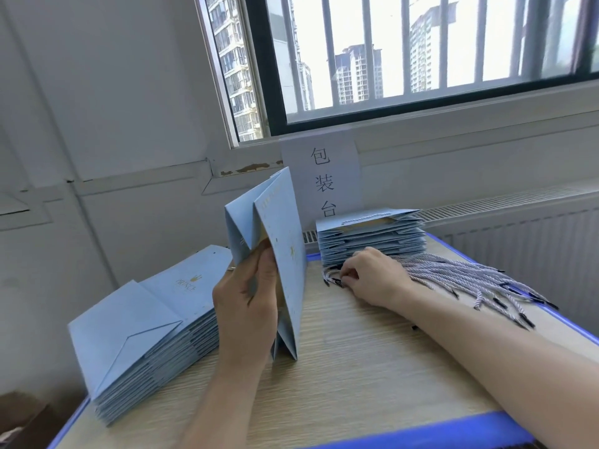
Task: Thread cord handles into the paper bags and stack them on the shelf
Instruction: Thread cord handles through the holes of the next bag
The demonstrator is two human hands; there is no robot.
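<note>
— Starting from the left, what sits on the table (356, 377)?
— A flat stack of blue bags (142, 345), near the table's left edge. Just right of it, the left hand (246, 306) grips a folded paper bag (285, 234), fingers and thumb curled round its edge.
— How does it stand?
— On its lower end on the table, long axis upright, top toward the window (421, 59).
— And further right?
— The right hand (369, 273), fingers curled, pinches the black-tipped ends of the cords (470, 280). These fan out rightward, and a second stack (372, 241) lies behind them.
</note>
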